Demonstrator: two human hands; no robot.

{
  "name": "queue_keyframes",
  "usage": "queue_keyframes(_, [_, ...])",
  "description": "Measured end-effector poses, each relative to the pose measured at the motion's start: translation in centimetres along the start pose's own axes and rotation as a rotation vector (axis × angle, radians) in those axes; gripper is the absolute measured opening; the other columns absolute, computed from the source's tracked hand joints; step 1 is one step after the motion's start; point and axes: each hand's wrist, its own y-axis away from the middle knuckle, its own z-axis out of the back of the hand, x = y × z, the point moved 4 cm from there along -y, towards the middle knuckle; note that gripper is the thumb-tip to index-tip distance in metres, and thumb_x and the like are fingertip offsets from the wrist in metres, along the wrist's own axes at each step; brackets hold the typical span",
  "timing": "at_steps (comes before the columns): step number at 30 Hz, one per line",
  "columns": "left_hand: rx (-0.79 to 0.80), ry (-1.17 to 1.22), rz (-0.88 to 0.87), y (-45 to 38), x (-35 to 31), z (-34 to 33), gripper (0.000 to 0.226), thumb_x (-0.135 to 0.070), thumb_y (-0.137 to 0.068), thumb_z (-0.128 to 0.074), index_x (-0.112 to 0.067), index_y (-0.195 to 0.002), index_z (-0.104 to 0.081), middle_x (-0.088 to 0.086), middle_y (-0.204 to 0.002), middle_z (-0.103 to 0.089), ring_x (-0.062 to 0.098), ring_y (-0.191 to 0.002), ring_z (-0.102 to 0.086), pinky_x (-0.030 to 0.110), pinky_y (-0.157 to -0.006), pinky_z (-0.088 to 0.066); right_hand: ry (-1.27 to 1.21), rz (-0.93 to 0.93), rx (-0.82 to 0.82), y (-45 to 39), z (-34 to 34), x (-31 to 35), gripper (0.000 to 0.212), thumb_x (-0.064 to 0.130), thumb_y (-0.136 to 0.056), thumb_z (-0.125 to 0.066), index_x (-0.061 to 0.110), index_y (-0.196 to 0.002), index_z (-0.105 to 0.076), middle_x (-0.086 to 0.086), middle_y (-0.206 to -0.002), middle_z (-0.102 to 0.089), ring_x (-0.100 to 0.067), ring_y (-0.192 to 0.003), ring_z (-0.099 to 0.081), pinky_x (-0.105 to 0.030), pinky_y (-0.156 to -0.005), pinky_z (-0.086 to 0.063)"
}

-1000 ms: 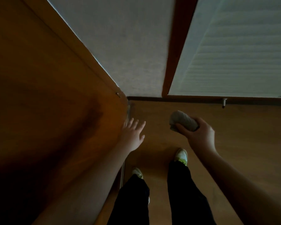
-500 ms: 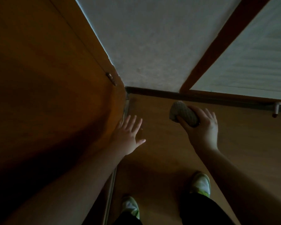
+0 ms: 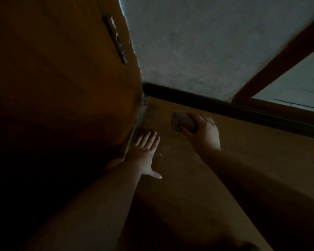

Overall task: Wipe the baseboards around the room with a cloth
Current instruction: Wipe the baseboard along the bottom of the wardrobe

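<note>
Right hand, centre-right of frame, fingers curled around balled grey cloth, just short of dark baseboard. Left hand at centre, fingers straight and spread, beside wooden door.

There was one view only, from a wide-angle camera worn on the person's head. It looked forward and steeply down into a dim corner of the room, tilted so that the baseboard ran slantwise across the upper right. The wooden door filled the left side, very close to the lens. The floor lay below, and both forearms reached in from the bottom edge. The wide lens bent straight edges near the frame's borders.
</note>
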Motion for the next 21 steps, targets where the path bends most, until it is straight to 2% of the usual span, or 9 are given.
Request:
queue_keyframes(2, [0.001, -0.006, -0.035, -0.3, 0.0, -1.4, 0.154, -0.088, -0.057, -0.066, -0.016, -0.146, 0.038, 0.004, -0.148, 0.051, 0.024, -0.140, 0.038, 0.040, -0.111, 0.024, -0.032, -0.025, 0.038, -1.1, -2.4, 0.1, 0.047, 0.028, -0.080, -0.077, 0.020, -0.124, -0.062, -0.003, -0.111, -0.066, -0.021, -0.102, -0.058, -0.027, -0.082, -0.040])
queue_keyframes(6, [-0.141, -0.054, -0.087, 0.2, 1.0, -1.9, 0.151, -0.086, -0.059, -0.066, -0.016, -0.144, 0.037, 0.003, -0.146, 0.051, 0.023, -0.140, 0.037, 0.039, -0.111, 0.025, -0.188, -0.076, 0.042, -3.2, -6.5, 1.3, 0.046, 0.022, -0.081, -0.076, 0.016, -0.124, -0.060, -0.005, -0.120, -0.060, -0.016, -0.107, -0.055, -0.030, -0.090, -0.048])
queue_keyframes(10, [-0.165, -0.093, -0.090, 1.7, 1.7, -3.0, 0.148, -0.086, -0.062, -0.064, -0.014, -0.146, 0.035, 0.007, -0.156, 0.039, 0.028, -0.149, 0.024, 0.043, -0.118, 0.014, -0.243, -0.029, 0.059, -5.2, -8.9, 2.6, 0.045, 0.021, -0.084, -0.074, 0.018, -0.126, -0.057, -0.003, -0.125, -0.056, -0.008, -0.108, -0.052, -0.016, -0.087, -0.041])
queue_keyframes(16, [-0.124, -0.156, -0.055, 1.4, 0.5, -2.7, 0.149, -0.074, -0.065, -0.073, -0.004, -0.147, 0.030, 0.017, -0.155, 0.038, 0.034, -0.148, 0.024, 0.044, -0.118, 0.014, -0.217, -0.104, 0.126, -8.3, -12.0, 4.1, 0.050, 0.020, -0.087, -0.071, 0.011, -0.132, -0.052, -0.010, -0.131, -0.054, -0.022, -0.118, -0.053, -0.031, -0.098, -0.044])
queue_keyframes(21, [-0.097, -0.216, -0.041, 1.2, 0.3, -2.7, 0.151, -0.074, -0.064, -0.073, 0.000, -0.147, 0.028, 0.021, -0.153, 0.038, 0.038, -0.148, 0.022, 0.044, -0.113, 0.020, -0.294, -0.319, 0.105, -9.3, -13.6, 5.0, 0.053, 0.020, -0.089, -0.069, 0.006, -0.134, -0.047, -0.012, -0.136, -0.049, -0.027, -0.125, -0.049, -0.035, -0.104, -0.042])
